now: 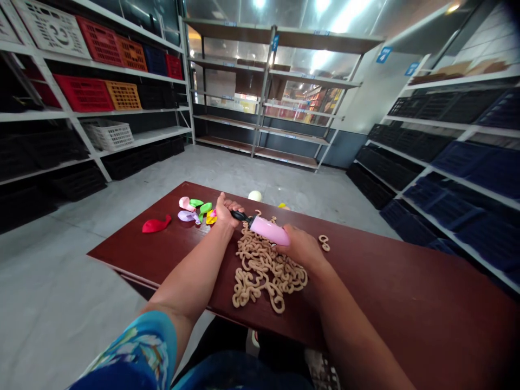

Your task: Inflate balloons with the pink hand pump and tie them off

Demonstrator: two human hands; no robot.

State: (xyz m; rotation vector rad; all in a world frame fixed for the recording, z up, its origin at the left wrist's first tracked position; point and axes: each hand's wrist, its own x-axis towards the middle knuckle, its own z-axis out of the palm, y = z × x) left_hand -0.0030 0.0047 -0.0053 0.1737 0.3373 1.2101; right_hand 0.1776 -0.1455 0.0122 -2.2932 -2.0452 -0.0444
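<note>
Both my hands are on a pink balloon pump [268,229] above the middle of the table. Its black narrow end [239,216] runs into my left hand [228,211], which is closed around it. At the other end, my right hand [298,245] is wrapped about the pink barrel. Under the pump lies a heap of light-brown, rope-like curls [262,262]. Near my left hand are flat balloons: a red one [156,224], a lilac one [188,216], a pale pink one [186,203], green ones [205,208] and a yellow one [211,218].
A dark red-brown table [385,281] spans the front. Two loose brown loops [324,242] lie right of the heap. Beyond the far edge show a whitish ball-like thing [255,196] and a bit of yellow [282,205]. Racks with crates [91,95] line the sides.
</note>
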